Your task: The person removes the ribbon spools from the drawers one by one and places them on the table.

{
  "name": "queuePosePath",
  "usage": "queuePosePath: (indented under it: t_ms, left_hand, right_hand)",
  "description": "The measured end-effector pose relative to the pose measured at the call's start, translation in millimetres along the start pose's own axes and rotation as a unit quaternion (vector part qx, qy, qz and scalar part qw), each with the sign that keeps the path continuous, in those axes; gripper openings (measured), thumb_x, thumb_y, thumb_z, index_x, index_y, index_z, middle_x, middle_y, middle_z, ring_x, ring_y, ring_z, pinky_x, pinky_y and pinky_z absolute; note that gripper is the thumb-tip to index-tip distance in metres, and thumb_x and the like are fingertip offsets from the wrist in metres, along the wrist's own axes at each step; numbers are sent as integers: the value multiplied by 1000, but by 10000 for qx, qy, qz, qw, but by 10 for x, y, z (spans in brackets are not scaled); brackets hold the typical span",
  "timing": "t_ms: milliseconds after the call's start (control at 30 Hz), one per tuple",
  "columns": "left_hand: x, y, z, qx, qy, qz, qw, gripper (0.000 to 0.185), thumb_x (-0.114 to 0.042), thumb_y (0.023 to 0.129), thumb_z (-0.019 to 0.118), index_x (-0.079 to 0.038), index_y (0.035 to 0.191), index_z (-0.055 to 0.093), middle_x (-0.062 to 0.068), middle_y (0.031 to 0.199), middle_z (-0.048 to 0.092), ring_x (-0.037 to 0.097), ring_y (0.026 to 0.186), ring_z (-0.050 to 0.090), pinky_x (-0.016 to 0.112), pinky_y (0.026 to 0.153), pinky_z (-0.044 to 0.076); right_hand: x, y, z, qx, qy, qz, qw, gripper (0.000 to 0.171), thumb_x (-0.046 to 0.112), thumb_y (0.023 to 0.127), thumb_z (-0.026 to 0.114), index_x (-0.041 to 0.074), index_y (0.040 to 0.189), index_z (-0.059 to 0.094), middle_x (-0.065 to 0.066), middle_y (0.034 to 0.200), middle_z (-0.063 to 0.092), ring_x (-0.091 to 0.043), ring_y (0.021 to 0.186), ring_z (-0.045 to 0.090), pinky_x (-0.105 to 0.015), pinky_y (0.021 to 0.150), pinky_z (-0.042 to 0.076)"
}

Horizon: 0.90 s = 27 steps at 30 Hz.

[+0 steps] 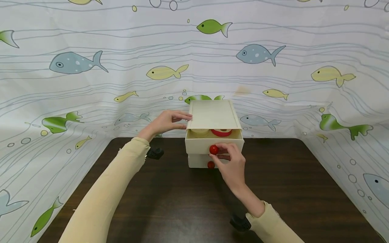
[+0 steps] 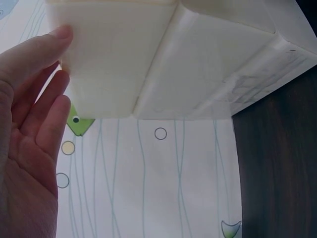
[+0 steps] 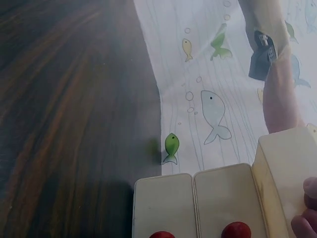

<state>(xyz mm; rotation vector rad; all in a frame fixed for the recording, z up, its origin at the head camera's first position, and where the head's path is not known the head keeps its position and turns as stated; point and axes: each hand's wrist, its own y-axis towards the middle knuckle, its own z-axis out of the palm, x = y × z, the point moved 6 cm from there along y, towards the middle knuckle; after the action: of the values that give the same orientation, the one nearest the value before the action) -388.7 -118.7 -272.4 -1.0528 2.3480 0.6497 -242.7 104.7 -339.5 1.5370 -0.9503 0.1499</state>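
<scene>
A small cream drawer cabinet [image 1: 214, 114] stands toward the back of the table. Its top drawer [image 1: 197, 145] is pulled out, and inside lie a pale yellow rounded thing [image 1: 199, 133] and a red-rimmed thing [image 1: 222, 133], both partly hidden under the cabinet's top. With thumb and fingers, my right hand [image 1: 232, 165] pinches the drawer's red knob [image 1: 214, 149]. My left hand [image 1: 170, 121] touches the cabinet's left side near its upper edge, fingers fairly straight. In the left wrist view, the fingertips [image 2: 62, 32] lie against the cream side wall.
Two lower drawers, with red knobs [image 3: 236, 230], are closed in the right wrist view. The dark wooden table [image 1: 170, 202] extends in front of and beside the cabinet. A white fish-patterned sheet [image 1: 194, 50] surrounds the table at the back and sides.
</scene>
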Motion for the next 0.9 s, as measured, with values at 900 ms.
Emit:
queuePosePath:
  t_ms: [900]
  left_hand:
    - [8,14,14,15,-139,-15,9999,42,-21,88,76,-19,129,68,4,144,58,24,139,50,43,112,47]
  right_hand:
    - [424,-258,-329,486,-81,-1189,9917,34,10,74,87,7,105,74,-7,96,69,-16,81,68,-10,82,56]
